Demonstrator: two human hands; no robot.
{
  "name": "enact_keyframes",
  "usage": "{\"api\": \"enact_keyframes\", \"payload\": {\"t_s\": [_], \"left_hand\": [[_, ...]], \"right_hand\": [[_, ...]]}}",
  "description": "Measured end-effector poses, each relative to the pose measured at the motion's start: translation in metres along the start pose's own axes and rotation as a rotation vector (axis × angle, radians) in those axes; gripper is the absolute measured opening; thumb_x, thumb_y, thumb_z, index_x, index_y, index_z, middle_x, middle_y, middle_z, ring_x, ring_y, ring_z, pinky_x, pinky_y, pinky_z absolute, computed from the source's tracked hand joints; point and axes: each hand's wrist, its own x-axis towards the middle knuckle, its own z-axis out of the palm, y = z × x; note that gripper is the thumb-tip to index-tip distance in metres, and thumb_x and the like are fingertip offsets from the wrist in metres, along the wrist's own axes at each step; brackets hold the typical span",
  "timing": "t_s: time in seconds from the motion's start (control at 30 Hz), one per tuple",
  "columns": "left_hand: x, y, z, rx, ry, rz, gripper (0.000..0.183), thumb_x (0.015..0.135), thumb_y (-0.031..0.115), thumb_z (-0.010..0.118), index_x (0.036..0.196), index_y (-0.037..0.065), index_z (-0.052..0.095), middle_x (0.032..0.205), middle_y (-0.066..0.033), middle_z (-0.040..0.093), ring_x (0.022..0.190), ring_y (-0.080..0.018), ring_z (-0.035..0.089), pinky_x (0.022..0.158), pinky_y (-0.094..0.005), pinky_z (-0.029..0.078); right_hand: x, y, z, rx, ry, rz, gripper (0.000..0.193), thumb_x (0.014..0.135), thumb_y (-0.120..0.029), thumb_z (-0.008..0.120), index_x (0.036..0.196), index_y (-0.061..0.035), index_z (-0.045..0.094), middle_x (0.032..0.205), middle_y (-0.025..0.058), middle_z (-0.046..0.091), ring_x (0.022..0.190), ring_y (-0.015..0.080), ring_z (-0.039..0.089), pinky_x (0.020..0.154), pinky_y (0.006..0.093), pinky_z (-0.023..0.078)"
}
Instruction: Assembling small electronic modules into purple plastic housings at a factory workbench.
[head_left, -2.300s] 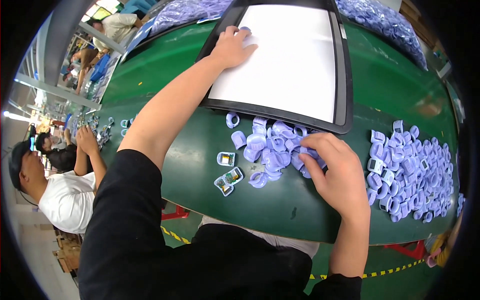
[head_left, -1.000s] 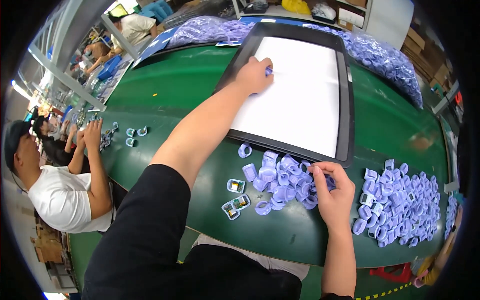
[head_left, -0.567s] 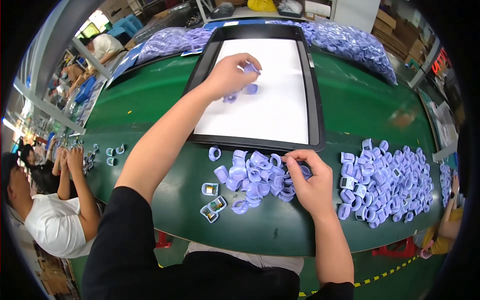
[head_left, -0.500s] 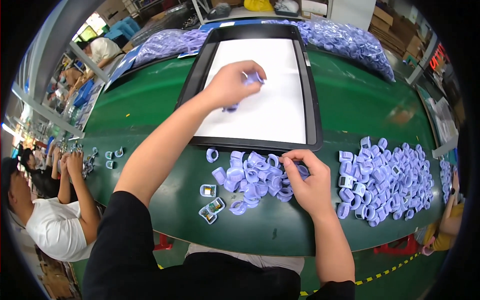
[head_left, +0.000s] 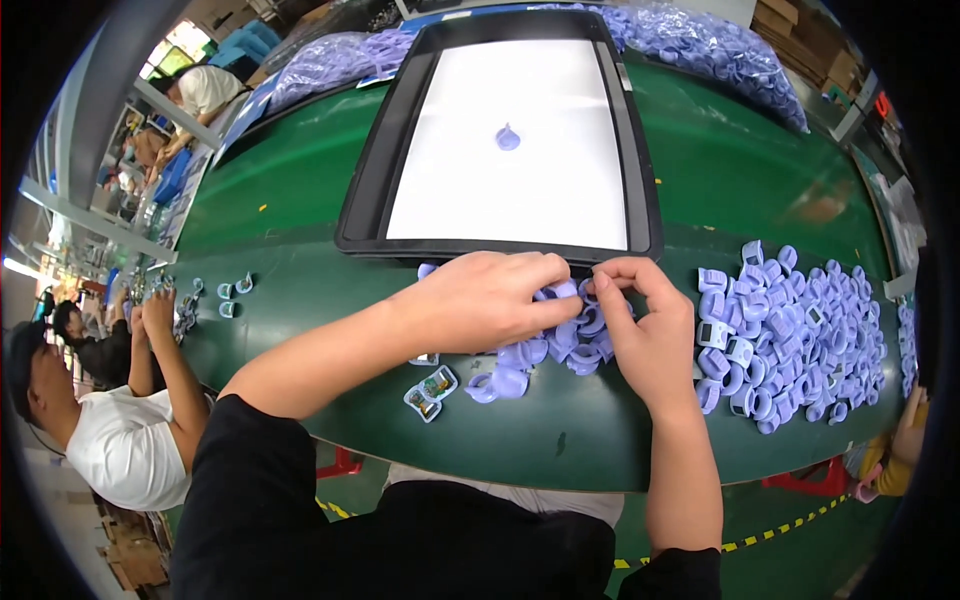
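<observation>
My left hand (head_left: 500,300) reaches across the pile of purple plastic rings (head_left: 525,355), its thumb and fingers closed round a ring (head_left: 562,289) at the top of the pile. At the pile's right edge my right hand (head_left: 645,325) has thumb and forefinger pinched on another ring (head_left: 592,310), partly hidden by the fingers. Beyond both hands lies a black tray (head_left: 372,190) lined with a white sheet (head_left: 460,200). A single purple ring (head_left: 508,138) rests on the sheet, a small pointed bit showing at its top.
A larger heap of purple rings (head_left: 790,340) spreads to the right. Left of the near pile are open casings with circuit boards (head_left: 430,393). Filled plastic bags (head_left: 705,60) lie at the far edge. A person in white (head_left: 130,440) works at the left; another sits far right.
My left hand has come back from above the tray to the near pile, leaving a ring on the white sheet. My right hand stays at the pile. The view has shifted slightly.
</observation>
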Motion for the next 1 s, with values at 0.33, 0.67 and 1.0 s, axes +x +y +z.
{"api": "enact_keyframes", "payload": {"t_s": [0.33,0.67,1.0], "left_hand": [[0.015,-0.018,-0.033,-0.116,0.201,-0.09,0.026,0.088,0.009,0.072,0.114,0.008,0.073,0.11,-0.0109,0.068,0.086,-0.0221,0.07,0.068,-0.0319,0.058],[0.003,-0.153,0.024,0.194,0.154,-0.353,0.041,0.086,0.025,0.07,0.123,0.008,0.068,0.131,-0.0198,0.062,0.118,-0.0363,0.06,0.099,-0.0439,0.051],[0.013,-0.123,-0.001,-0.131,0.395,-0.573,0.018,0.085,0.018,0.072,0.098,0.007,0.077,0.095,-0.0097,0.077,0.083,-0.0214,0.074,0.077,-0.0326,0.058]], "right_hand": [[-0.004,-0.002,-0.003,-0.076,-0.023,-0.057,0.01,0.093,-0.005,0.068,0.099,0.0031,0.068,0.09,0.0082,0.072,0.084,0.0147,0.068,0.08,0.0279,0.053],[-0.003,-0.011,-0.001,-0.115,-0.095,-0.138,0.015,0.089,-0.003,0.072,0.103,0.002,0.068,0.096,0.0095,0.072,0.09,0.0186,0.069,0.083,0.03,0.053],[-0.006,-0.009,-0.001,-0.302,-0.156,-0.281,0.018,0.087,-0.002,0.071,0.104,0.0014,0.068,0.105,0.0124,0.071,0.097,0.0285,0.069,0.086,0.0344,0.053]]}}
